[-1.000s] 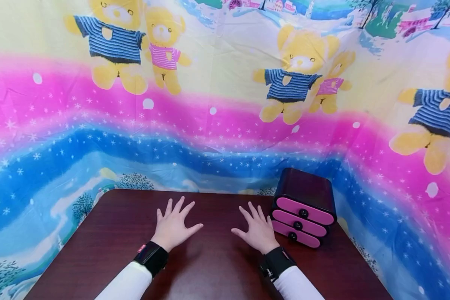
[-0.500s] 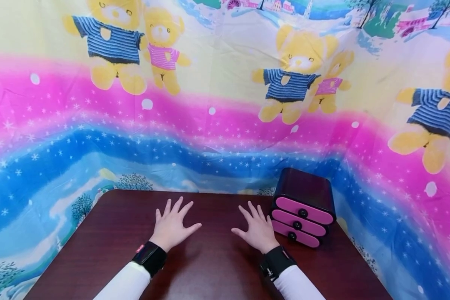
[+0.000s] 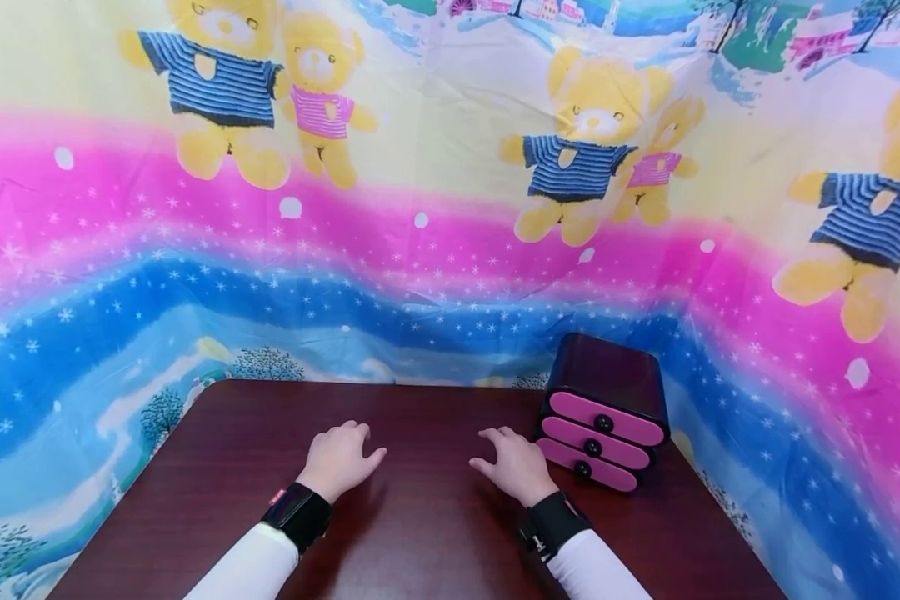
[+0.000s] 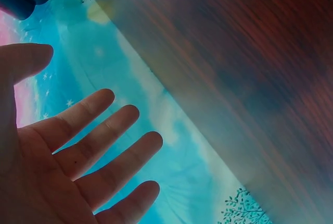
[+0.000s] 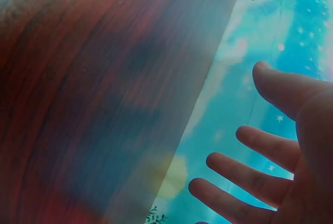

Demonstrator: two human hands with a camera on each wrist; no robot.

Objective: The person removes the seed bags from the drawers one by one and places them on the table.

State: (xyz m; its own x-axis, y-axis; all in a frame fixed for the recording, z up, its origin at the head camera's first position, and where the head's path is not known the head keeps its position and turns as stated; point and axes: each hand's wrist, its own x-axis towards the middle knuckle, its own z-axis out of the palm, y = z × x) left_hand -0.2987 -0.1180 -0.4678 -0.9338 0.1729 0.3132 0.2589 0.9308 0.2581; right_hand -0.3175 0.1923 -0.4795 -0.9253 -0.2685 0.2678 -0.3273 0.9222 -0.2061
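Observation:
Over the left-middle of the dark wooden table (image 3: 420,542), my left hand (image 3: 340,461) hovers with its fingers bent loosely downward and nothing in its grasp. In the left wrist view that hand (image 4: 57,166) shows its palm, fingers spread apart and thumb held away. My right hand (image 3: 517,468) is held likewise to the right, fingers loosely bent, thumb pointing inward, also without any object. Its palm side (image 5: 312,146) and parted fingers appear in the right wrist view. Nearest to the right hand stands a small black drawer box (image 3: 611,375) with three pink drawer fronts, all closed.
The drawer box stands at the table's back right, its round black knobs (image 3: 592,447) facing front-left. A printed cloth (image 3: 435,250) with bears and snowflakes hangs behind the table and along both sides. Black bands (image 3: 297,517) wrap both wrists, below white sleeves.
The fingers of both hands, stretched out and spread before, have bent downward and inward. Both hands stay in nearly the same place, and the drawer box stands as before.

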